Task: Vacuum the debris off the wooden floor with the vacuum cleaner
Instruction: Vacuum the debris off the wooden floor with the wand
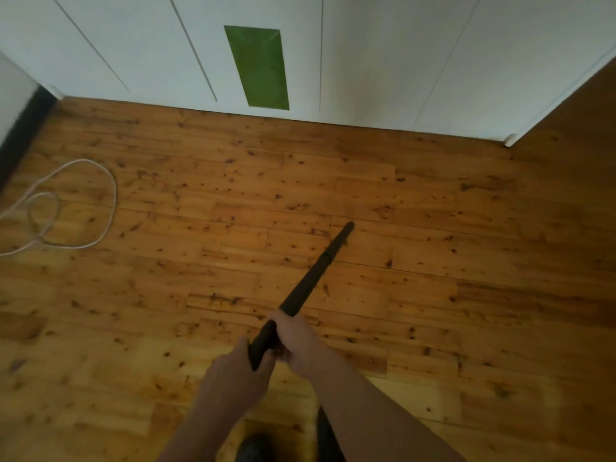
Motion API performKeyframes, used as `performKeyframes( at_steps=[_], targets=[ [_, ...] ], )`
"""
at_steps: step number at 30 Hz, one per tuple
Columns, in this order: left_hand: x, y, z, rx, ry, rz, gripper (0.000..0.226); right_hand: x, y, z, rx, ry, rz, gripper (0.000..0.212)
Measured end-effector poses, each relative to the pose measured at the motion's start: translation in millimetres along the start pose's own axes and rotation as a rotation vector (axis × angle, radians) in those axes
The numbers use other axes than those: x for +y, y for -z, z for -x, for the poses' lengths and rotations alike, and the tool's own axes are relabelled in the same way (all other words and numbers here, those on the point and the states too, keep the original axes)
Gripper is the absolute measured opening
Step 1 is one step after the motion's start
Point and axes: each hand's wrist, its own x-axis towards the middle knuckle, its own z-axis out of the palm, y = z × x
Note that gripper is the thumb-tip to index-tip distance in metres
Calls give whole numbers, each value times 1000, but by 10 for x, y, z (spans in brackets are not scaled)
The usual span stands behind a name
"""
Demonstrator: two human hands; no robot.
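Two hands wrap the black vacuum wand [313,278], left hand [238,366] behind right hand [298,343], fingers [281,330] curled round it, likely for steering; its tip angles down to the wooden floor [466,261] ahead.

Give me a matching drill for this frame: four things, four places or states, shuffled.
Things:
1. vacuum wand
2. cord
3. green panel
4. right hand

Places or states:
A. lies in loops on the floor, far left
B. set in the white wall at the top
C. black, slants from the hands down toward the boards mid-frame
D. grips the tube just ahead of the left hand

Pairs: 1-C, 2-A, 3-B, 4-D
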Motion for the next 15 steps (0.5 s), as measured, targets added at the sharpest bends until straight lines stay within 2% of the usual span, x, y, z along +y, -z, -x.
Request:
performKeyframes(
  at_steps=[4,15],
  targets=[
    [80,-29,-44,57,-38,6,31,-86,78,-23,6,-8,6,16],
    [194,-34,-145,28,-108,70,33,-164,188,-121,49,-40,-13,15]
  ],
)
